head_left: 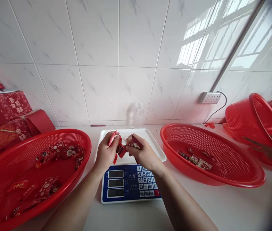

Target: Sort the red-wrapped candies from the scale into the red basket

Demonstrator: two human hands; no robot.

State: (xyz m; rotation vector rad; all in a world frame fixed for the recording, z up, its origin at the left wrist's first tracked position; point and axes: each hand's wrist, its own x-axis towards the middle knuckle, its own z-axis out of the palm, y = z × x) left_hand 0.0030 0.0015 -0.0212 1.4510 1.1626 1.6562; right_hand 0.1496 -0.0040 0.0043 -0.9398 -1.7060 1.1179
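My left hand (107, 150) is closed around small red wrapped candies (120, 149). My right hand (144, 154) is closed on a dark red candy packet (136, 143), close beside the left hand. Both hands are over the white tray (155, 146) of a digital scale, whose blue keypad panel (132, 176) faces me. To my left, a large red mesh basket (78, 138) contains several red candy packets (46, 154). At my right, another red mesh basket (232, 170) has a few wrapped pieces (194, 159) at its bottom.
Red printed gift boxes (13, 106) are stacked at the far left. A clear plastic bottle (139, 114) stands by the tiled wall. A power strip (210, 98) with a cable is on the wall. At far right, another person's hand (267, 149) is by a tilted red basket (240, 117).
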